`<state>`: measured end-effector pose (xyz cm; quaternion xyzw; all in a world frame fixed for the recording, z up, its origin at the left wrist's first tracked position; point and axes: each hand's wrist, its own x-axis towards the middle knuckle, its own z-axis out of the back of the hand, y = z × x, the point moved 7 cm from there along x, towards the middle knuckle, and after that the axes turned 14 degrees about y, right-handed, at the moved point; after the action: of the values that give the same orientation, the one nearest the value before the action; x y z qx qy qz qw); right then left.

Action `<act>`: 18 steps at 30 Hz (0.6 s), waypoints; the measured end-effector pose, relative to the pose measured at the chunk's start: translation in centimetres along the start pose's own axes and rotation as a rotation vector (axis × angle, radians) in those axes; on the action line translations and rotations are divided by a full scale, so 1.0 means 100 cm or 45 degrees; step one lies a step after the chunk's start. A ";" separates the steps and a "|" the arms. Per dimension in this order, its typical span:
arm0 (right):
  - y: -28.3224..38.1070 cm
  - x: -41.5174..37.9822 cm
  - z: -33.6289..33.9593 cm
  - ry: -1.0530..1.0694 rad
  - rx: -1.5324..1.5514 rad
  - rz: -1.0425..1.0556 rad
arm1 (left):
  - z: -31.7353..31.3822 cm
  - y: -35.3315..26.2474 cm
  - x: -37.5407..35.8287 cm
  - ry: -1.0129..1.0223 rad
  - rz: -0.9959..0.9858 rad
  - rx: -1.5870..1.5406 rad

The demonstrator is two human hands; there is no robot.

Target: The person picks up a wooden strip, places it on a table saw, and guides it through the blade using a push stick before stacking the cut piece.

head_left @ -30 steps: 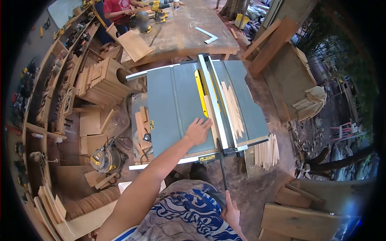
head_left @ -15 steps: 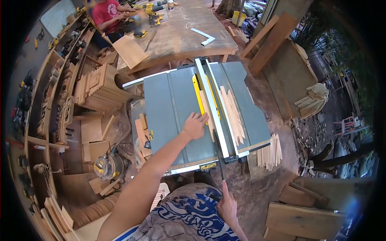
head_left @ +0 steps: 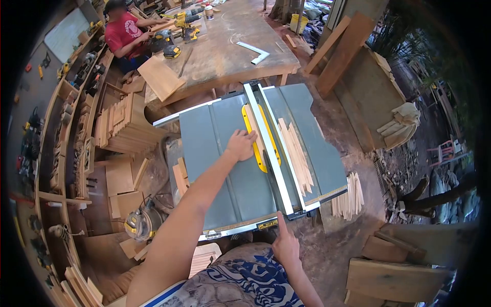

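My left hand (head_left: 242, 145) lies on the grey table saw top (head_left: 204, 153), fingers spread, fingertips against a narrow wood strip (head_left: 254, 123). That strip runs over the yellow throat plate (head_left: 262, 162), alongside the white rip fence (head_left: 272, 156). At the saw's front edge, my right hand (head_left: 286, 244) is closed with its index finger stretched forward. It grips a dark push stick (head_left: 265, 156), whose far end meets the strip's near end; much of the stick blends into the dark tabletop. The blade is not visible.
Several cut strips (head_left: 295, 156) lie right of the fence; more strips (head_left: 349, 197) are stacked beyond the saw's right edge. Behind stands a workbench (head_left: 230, 46) with a metal square (head_left: 255, 53). A person in a red shirt (head_left: 123, 36) works there. A shop vacuum (head_left: 140, 222) stands at left.
The strip and push stick have moved forward along the fence, away from me. My right hand has followed to the saw's front edge. My left hand stays beside the strip, slightly farther forward.
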<state>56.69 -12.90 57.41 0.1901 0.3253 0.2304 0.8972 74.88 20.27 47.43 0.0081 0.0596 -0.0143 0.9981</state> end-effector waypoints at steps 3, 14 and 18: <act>0.007 0.026 0.006 0.047 0.019 -0.014 | 0.000 0.019 0.018 0.007 0.031 0.019; 0.054 0.142 0.037 0.031 0.109 0.115 | -0.012 0.121 0.099 0.094 0.364 -0.302; 0.069 0.195 0.048 -0.028 0.042 0.165 | -0.020 0.156 0.125 0.033 0.472 -0.412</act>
<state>71.23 2.33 54.59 0.2282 0.3063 0.2804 0.8806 87.56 35.57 44.23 -0.1408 0.0713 0.1789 0.9711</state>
